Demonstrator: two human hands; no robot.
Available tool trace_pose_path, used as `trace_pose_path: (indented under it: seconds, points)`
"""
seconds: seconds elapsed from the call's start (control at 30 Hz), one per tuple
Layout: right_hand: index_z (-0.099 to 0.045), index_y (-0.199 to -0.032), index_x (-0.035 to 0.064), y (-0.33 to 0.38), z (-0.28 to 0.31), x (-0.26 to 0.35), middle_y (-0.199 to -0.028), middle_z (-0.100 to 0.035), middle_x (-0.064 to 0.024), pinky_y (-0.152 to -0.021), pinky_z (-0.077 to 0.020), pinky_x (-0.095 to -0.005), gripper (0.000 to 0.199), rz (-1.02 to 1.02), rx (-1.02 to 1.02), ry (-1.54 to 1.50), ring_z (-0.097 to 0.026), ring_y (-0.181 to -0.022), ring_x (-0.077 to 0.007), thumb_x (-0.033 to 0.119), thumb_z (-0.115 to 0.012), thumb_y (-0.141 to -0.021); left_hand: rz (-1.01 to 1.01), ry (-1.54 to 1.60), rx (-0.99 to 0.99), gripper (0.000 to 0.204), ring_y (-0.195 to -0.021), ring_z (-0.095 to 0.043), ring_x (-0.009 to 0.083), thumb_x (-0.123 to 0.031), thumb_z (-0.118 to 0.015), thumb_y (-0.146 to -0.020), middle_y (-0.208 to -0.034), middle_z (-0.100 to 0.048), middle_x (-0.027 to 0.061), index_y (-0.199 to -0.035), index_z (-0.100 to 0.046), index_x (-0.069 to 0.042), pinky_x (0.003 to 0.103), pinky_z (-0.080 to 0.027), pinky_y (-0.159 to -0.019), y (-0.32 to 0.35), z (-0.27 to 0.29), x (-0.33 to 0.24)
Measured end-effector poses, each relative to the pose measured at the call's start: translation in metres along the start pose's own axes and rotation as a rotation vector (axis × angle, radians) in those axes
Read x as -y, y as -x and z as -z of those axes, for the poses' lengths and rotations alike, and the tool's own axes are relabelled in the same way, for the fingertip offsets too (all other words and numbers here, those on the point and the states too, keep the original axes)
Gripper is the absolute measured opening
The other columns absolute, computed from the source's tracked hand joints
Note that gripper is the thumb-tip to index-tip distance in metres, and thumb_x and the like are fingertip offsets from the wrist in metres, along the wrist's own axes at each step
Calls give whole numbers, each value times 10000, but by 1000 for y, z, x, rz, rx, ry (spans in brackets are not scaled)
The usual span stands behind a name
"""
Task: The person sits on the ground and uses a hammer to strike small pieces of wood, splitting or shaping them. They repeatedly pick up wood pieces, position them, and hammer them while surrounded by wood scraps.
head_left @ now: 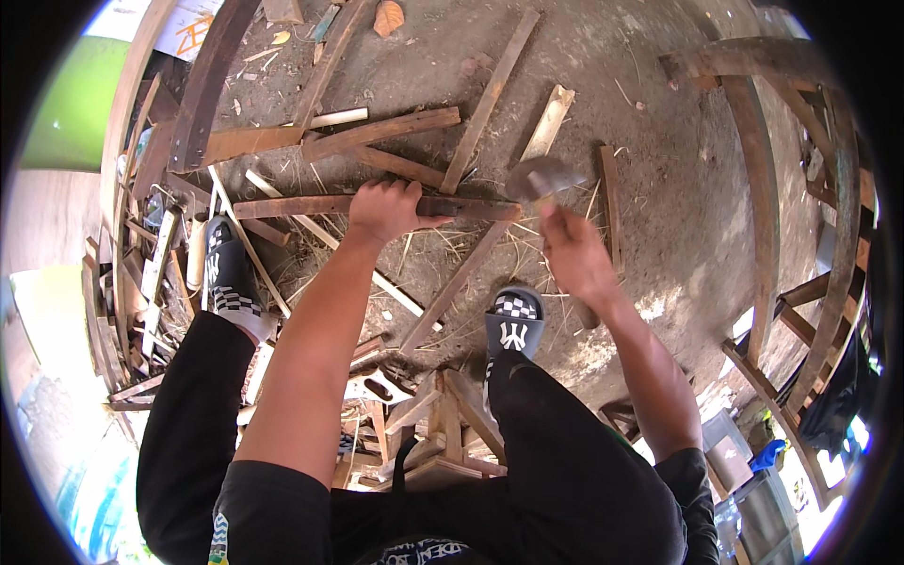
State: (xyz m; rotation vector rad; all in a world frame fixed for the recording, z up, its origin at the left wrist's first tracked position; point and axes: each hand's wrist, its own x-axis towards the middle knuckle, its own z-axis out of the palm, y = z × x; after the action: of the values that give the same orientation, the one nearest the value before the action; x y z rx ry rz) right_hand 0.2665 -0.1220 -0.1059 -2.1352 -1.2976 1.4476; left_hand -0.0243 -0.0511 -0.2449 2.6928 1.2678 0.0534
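Observation:
My left hand (384,209) is closed over the middle of a long dark wooden batten (301,205) that lies crosswise in front of me. My right hand (576,254) grips a hammer (544,179) by its handle. The hammer head is smeared by motion, just beyond the batten's right end; whether it touches is unclear. Beneath that end, a thinner wooden strip (457,287) runs toward me at a slant. Another strip (490,104) stretches away from the batten on the far side. No nail can be made out.
Loose lumber (386,132) lies beyond the batten on the dirt floor (650,169). Scrap wood piles up at the left, and a handsaw (379,384) rests between my legs. Wooden frames (753,188) stand at the right. My sandalled feet (515,320) flank the work.

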Motion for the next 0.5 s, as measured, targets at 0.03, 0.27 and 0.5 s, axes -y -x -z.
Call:
trace_pose_path:
  seconds: [0.03, 0.27, 0.5]
  points:
    - [-564, -901, 42, 3, 6, 12, -631, -504, -17, -369, -389, -277, 566, -20, -9, -82, -462, -448, -88, 511, -335, -1123, 20, -5, 20, 759, -582, -716, 266, -867, -677, -708, -633, -689, 80, -716, -684, -108, 388, -597, -585, 3, 1, 1]
    - [-561, -963, 16, 4, -6, 18, -633, -499, -36, -429, -411, -299, 534, 196, -153, -419, -492, -489, -114, 462, -323, -1135, 5, 6, 4, 765, -586, -719, 262, -868, -676, -708, -634, -695, 78, -726, -693, -103, 386, -598, -590, 0, 0, 0]
    - [-590, -1010, -44, 11, -32, -18, -688, -606, -139, -589, -463, -415, 512, -20, -8, -117, -585, -640, -216, 411, -390, -1135, 18, 0, 34, 769, -599, -725, 264, -870, -676, -707, -655, -707, 85, -740, -699, -102, 394, -599, -601, 2, 0, 4]
